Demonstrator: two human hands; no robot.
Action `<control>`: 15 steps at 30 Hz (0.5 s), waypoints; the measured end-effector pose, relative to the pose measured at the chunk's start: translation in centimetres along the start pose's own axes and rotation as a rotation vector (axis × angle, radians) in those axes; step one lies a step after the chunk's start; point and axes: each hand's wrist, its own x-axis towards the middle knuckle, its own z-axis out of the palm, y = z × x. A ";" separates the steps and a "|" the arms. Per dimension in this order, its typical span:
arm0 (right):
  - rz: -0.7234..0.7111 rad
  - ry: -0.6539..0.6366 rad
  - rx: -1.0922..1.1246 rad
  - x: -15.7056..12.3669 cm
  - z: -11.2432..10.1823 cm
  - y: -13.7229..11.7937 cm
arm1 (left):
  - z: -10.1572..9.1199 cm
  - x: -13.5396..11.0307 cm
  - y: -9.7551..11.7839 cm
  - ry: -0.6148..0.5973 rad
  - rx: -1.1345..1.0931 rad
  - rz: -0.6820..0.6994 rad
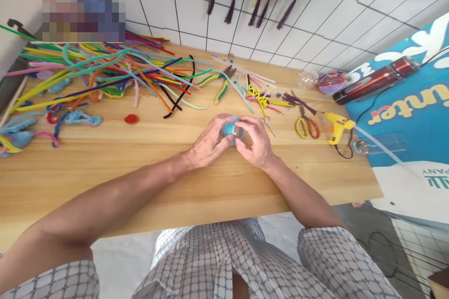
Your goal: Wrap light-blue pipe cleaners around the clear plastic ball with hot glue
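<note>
Between both hands, just above or on the wooden table, is a small clear ball partly wrapped in light blue pipe cleaner. My left hand closes around the blue-wrapped side. On the bare, see-through side, the fingers and thumb of my right hand curl over the ball. Fingers cover part of its top and edges. Small silver scissors lie just beyond my right hand. Pliers with green and yellow handles rest farther back.
Many coloured pipe cleaners are heaped at the back left, near a red disc. To the right lie yellow-and-red-handled scissors, a yellow glue gun, a wrapped ball and a dark red flask. Tassels hang at the wall.
</note>
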 end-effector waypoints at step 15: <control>0.012 -0.015 0.038 -0.1 -0.3 -0.2 | -0.1 -0.1 1.0 -0.030 0.023 -0.055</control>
